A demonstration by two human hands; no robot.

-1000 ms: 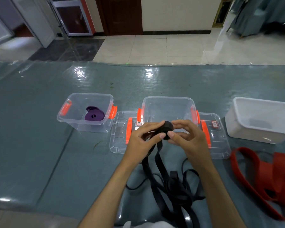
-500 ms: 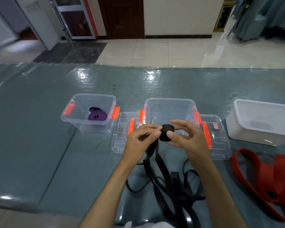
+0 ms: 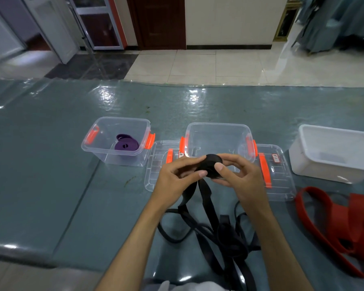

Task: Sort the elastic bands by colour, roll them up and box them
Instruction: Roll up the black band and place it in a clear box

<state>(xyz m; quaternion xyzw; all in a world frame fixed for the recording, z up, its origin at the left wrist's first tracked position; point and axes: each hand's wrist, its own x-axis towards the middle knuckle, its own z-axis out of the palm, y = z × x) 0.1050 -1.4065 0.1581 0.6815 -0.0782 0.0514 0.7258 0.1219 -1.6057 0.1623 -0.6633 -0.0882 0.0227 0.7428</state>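
The black roll [image 3: 213, 165] has grown a little since a second ago, both hands still turning it just in front of the empty clear box [image 3: 218, 138]. The left hand [image 3: 178, 177] feeds the strap while the right hand [image 3: 237, 177] pinches the roll; much black band [image 3: 223, 232] still trails loose, so boxing looks some way off.

Grey-green table [image 3: 51, 185] under glossy film, bearing two clear boxes [image 3: 116, 141] [image 3: 219, 137] (lids [image 3: 158, 171] [image 3: 280, 181] alongside), white tub [image 3: 332, 154], black bands [image 3: 225, 234], red bands [image 3: 345, 215].

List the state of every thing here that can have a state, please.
black band roll: partly rolled, tail hanging, held by both hands
left hand: gripping the band
right hand: pinching the roll
left clear box: open, purple rolls inside
middle clear box: open
red band: unrolled
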